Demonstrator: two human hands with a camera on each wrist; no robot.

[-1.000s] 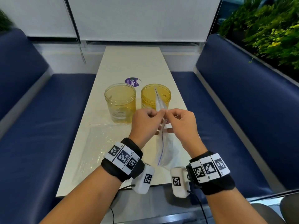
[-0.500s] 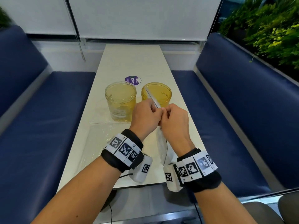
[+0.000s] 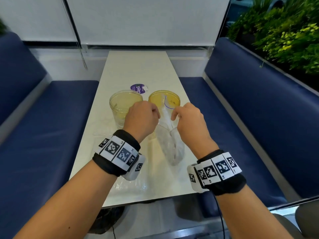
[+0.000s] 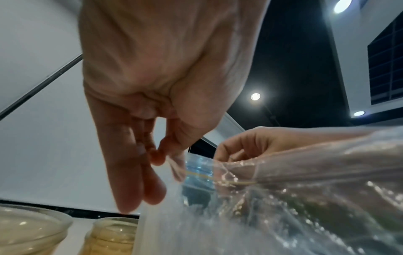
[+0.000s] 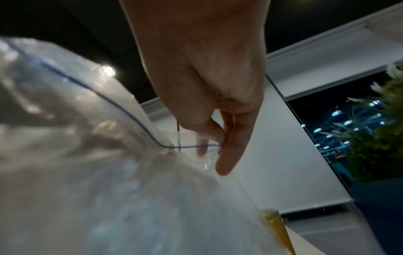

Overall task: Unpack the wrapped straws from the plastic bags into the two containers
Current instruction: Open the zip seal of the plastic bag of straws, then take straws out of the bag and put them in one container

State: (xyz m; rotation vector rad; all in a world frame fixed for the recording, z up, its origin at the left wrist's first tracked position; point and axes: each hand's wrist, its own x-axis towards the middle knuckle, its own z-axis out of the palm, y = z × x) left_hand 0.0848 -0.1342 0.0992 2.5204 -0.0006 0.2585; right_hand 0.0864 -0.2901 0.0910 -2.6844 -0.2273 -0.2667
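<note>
Half a second ago both hands were knuckle to knuckle at the bag's top; now they have drawn apart, and the mouth of the clear bag (image 3: 170, 135) gapes between them, its blue seal line curving open. My reading is that the seal has been parted, so the straws can come out next. None sits in either container yet.

From the head view, the left hand (image 3: 141, 118) hangs at about ten o'clock of the bag, fingers curled down, pinching one lip between thumb and fingertips (image 4: 157, 155). The right hand (image 3: 189, 119), at two o'clock, pinches the opposite lip (image 5: 218, 138) at the blue line. The bag hangs upright, its bottom close to the table (image 3: 138, 69); whether it touches I cannot tell.

The two yellow containers (image 3: 125, 104) stand side by side at twelve o'clock, just behind the hands. A second bag (image 3: 131, 185) lies flat at six o'clock.
</note>
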